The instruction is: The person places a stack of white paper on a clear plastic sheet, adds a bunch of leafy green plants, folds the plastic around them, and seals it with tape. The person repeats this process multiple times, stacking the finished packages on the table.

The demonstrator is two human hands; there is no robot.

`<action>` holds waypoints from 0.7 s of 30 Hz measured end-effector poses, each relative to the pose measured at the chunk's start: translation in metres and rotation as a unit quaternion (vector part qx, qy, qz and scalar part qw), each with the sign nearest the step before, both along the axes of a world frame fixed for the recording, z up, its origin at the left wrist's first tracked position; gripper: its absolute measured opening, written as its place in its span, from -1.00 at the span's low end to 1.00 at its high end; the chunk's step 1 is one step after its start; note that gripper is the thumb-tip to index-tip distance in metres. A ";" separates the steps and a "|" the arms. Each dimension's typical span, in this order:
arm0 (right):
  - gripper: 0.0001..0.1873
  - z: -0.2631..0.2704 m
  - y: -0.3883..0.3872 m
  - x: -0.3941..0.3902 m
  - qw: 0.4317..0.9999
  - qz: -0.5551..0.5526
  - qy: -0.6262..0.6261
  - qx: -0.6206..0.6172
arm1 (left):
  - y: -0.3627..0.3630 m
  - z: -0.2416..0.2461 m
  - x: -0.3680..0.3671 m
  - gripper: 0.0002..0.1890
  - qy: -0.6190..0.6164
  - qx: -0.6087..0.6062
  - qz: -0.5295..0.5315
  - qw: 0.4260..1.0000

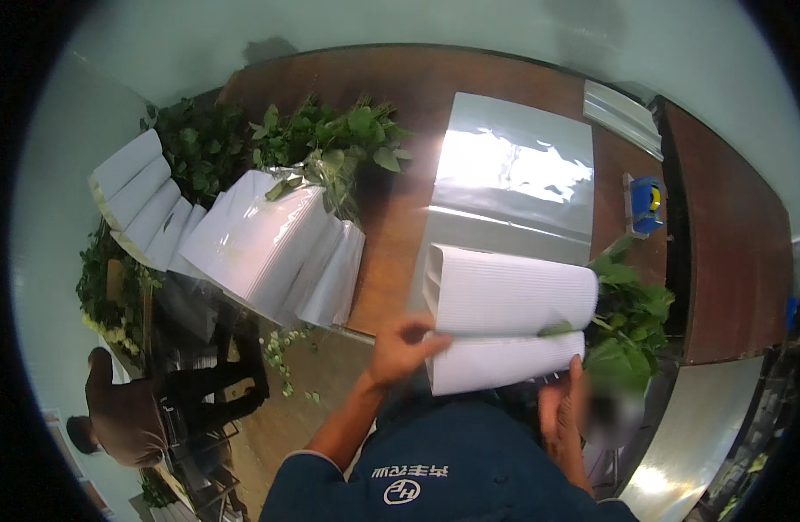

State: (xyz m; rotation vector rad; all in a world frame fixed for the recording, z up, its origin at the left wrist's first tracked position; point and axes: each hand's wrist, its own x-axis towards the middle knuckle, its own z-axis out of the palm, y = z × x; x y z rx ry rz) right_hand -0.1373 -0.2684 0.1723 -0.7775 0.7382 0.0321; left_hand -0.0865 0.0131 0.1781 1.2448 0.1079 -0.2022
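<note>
A leafy bouquet lies near the table's front edge, rolled in white corrugated paper (514, 290), its green leaves (628, 313) sticking out at the right. My left hand (403, 346) touches the lower left end of the paper with thumb and fingers. At the lower right edge of the same paper is my right hand (560, 401), its fingertips against it; part of its grip is hidden. Beneath the bundle and behind it, clear plastic film (514, 169) is spread flat and reflects the light.
Wrapped bundles (263, 235) and green stems (335, 130) lie on the table's left side. A blue tape dispenser (647, 203) stands at the right, with white strips (622, 117) behind it. Another person (132, 417) is at the lower left, beyond the table.
</note>
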 end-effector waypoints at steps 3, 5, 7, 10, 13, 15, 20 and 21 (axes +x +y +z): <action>-0.44 -0.006 -0.004 0.020 0.997 0.063 0.019 -0.034 | 0.009 -0.037 0.043 -0.90 0.092 0.120 0.026 0.988; -0.45 0.005 -0.010 0.045 0.944 0.198 0.017 -0.263 | 0.017 -0.058 0.085 -0.84 0.137 0.056 0.050 0.988; -0.54 0.015 -0.012 0.088 0.853 0.148 -0.068 -0.496 | 0.027 -0.068 0.124 -0.79 0.141 -0.001 0.041 0.989; -0.63 0.000 0.016 0.167 0.648 0.252 -0.264 -0.668 | 0.033 -0.062 0.161 -0.75 0.118 0.012 0.051 0.992; -0.68 -0.032 0.039 0.240 0.558 0.302 -0.325 -0.701 | 0.040 -0.045 0.164 -0.73 0.047 0.035 0.113 0.992; -0.68 -0.050 0.040 0.283 0.583 0.358 -0.291 -0.669 | 0.048 -0.038 0.138 -0.71 -0.008 -0.055 0.024 0.998; -0.51 -0.072 0.033 0.335 0.668 0.454 -0.184 -0.560 | 0.000 -0.107 0.092 -0.57 0.083 -0.086 -0.332 0.936; -0.48 -0.074 0.030 0.341 0.647 0.470 -0.152 -0.581 | -0.011 -0.130 0.085 -0.55 0.128 -0.058 -0.360 0.922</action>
